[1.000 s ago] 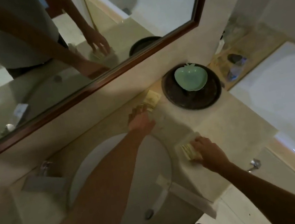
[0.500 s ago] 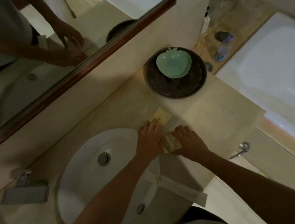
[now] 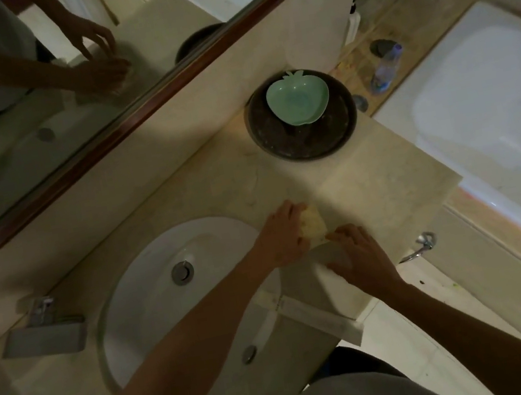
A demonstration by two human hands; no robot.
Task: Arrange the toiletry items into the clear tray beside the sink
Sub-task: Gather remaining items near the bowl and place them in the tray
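A small stack of yellowish toiletry packets lies on the beige counter just right of the sink. My left hand grips the stack from the left, its fingers curled over the top. My right hand meets it from below right, with its fingertips on the stack's lower edge. A pale see-through shape, apparently the clear tray, shows under my right hand; most of it is hidden by the hand. Both hands also appear in the mirror.
A dark round bowl holding a green apple-shaped dish stands at the back of the counter. The tap and a grey soap holder sit left of the sink. The bathtub lies right; a small bottle rests on its ledge.
My left hand brought a packet from near the wall back toward me. My right hand moved in with its packets. Both hands have joined on one stack beside the sink.
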